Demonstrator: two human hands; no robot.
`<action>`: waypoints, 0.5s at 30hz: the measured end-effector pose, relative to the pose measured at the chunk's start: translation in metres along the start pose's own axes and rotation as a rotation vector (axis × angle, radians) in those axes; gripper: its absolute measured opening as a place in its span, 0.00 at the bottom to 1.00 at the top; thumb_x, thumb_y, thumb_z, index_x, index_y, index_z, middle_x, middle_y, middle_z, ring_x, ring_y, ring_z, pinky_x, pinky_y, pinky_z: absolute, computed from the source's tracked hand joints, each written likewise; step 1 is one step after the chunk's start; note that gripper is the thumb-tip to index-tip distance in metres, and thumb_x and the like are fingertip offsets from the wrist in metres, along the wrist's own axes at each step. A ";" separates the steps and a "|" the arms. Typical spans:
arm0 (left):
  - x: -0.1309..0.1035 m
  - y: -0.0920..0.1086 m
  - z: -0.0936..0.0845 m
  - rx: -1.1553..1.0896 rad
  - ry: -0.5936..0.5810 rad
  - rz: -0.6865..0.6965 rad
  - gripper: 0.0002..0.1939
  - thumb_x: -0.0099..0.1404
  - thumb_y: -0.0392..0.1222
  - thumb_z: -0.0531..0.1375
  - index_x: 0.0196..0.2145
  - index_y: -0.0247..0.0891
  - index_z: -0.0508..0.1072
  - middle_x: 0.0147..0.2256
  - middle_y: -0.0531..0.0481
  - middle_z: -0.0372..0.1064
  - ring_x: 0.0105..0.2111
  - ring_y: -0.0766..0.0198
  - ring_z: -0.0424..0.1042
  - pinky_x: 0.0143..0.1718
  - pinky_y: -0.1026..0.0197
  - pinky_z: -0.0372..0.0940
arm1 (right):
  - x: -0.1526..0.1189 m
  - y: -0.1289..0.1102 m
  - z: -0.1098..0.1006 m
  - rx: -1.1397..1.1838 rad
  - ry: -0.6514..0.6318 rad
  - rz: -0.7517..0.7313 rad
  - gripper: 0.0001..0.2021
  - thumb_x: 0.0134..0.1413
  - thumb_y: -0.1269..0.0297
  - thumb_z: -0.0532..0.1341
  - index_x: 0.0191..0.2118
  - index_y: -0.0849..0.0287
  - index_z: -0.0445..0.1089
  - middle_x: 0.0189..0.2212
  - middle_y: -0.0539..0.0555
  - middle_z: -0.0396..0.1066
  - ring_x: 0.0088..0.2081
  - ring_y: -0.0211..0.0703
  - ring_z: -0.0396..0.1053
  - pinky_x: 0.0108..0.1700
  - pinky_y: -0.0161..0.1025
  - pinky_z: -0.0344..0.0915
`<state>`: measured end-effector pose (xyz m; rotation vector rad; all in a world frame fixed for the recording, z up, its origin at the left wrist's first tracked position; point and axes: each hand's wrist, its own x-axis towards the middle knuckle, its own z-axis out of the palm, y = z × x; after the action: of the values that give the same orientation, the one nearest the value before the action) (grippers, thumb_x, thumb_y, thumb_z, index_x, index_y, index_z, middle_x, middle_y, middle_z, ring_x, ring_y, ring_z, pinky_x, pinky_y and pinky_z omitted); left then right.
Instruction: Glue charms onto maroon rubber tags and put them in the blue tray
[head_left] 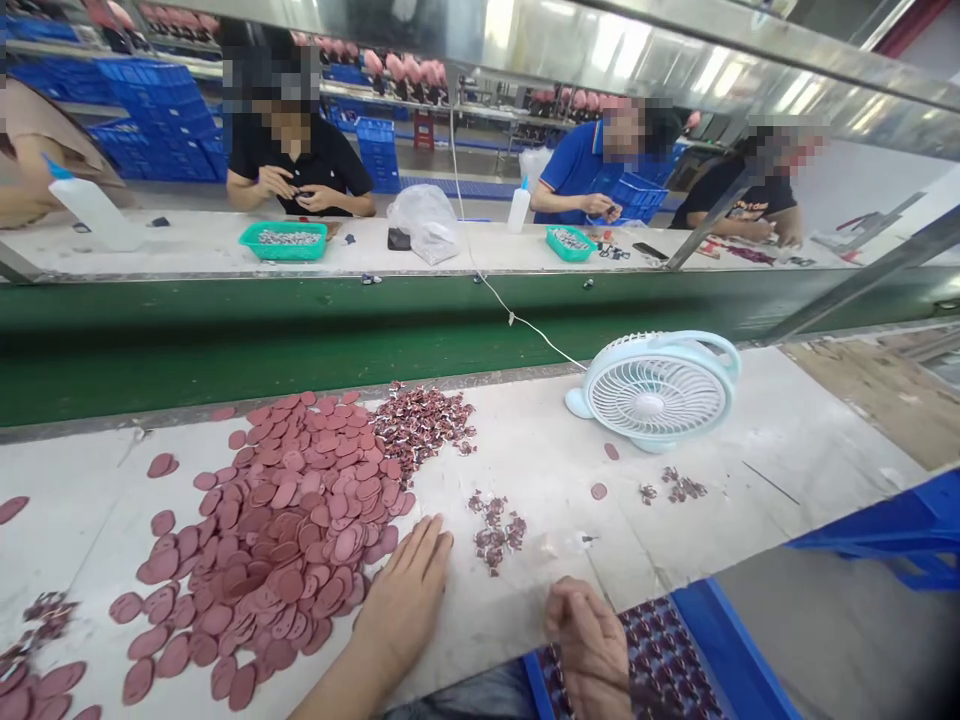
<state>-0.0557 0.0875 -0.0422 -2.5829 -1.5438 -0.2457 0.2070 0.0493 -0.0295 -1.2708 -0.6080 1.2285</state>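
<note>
My left hand (405, 595) lies flat on the white tabletop, fingers stretched out, at the right edge of a heap of flat reddish-brown oval pieces (300, 530). Nothing shows in it. Beyond its fingertips is a pile of small dark-red and white parts (420, 425), with a smaller cluster of them (495, 530) to its right. My right hand (589, 635) is curled closed at the table's front edge, above a blue crate (727, 640) holding rows of dark-red parts. Whatever its fingers hold is hidden. Just past it lies a clear bottle (562, 543) with a thin tip.
A light-blue fan (652, 395) stands at the back right, its white cord (525, 322) crossing the green conveyor belt (375, 310). A thin rod (771, 482) lies to the right. Across the belt, several people work beside green trays (289, 252).
</note>
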 end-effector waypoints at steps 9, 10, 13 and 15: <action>-0.012 0.008 -0.038 -0.099 -0.228 -0.090 0.14 0.73 0.36 0.58 0.52 0.39 0.79 0.60 0.41 0.79 0.61 0.44 0.75 0.55 0.44 0.78 | 0.030 -0.030 0.000 1.341 -0.195 0.896 0.25 0.67 0.45 0.61 0.55 0.63 0.67 0.25 0.44 0.62 0.21 0.33 0.66 0.14 0.21 0.54; -0.007 0.007 -0.043 -0.114 -0.251 -0.099 0.13 0.72 0.34 0.58 0.49 0.40 0.80 0.57 0.43 0.80 0.59 0.46 0.77 0.54 0.46 0.78 | 0.035 -0.031 0.002 1.410 -0.204 0.907 0.24 0.68 0.47 0.60 0.57 0.62 0.64 0.25 0.44 0.61 0.21 0.33 0.66 0.14 0.22 0.56; 0.010 0.005 -0.053 -0.152 -0.310 -0.129 0.11 0.70 0.30 0.59 0.41 0.40 0.79 0.50 0.45 0.81 0.51 0.50 0.79 0.48 0.50 0.79 | 0.045 -0.033 0.010 1.456 -0.202 0.925 0.17 0.72 0.51 0.56 0.54 0.60 0.63 0.24 0.42 0.59 0.19 0.32 0.62 0.15 0.23 0.56; 0.018 0.003 -0.055 -0.171 -0.345 -0.148 0.11 0.69 0.28 0.58 0.41 0.39 0.79 0.50 0.42 0.80 0.50 0.48 0.79 0.44 0.50 0.79 | 0.047 -0.036 0.014 1.402 -0.214 0.914 0.15 0.72 0.51 0.55 0.51 0.60 0.64 0.23 0.40 0.57 0.19 0.32 0.60 0.15 0.23 0.54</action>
<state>-0.0487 0.0910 0.0152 -2.7567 -1.9094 0.0642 0.2212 0.1027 -0.0051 -0.1222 0.7739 1.9530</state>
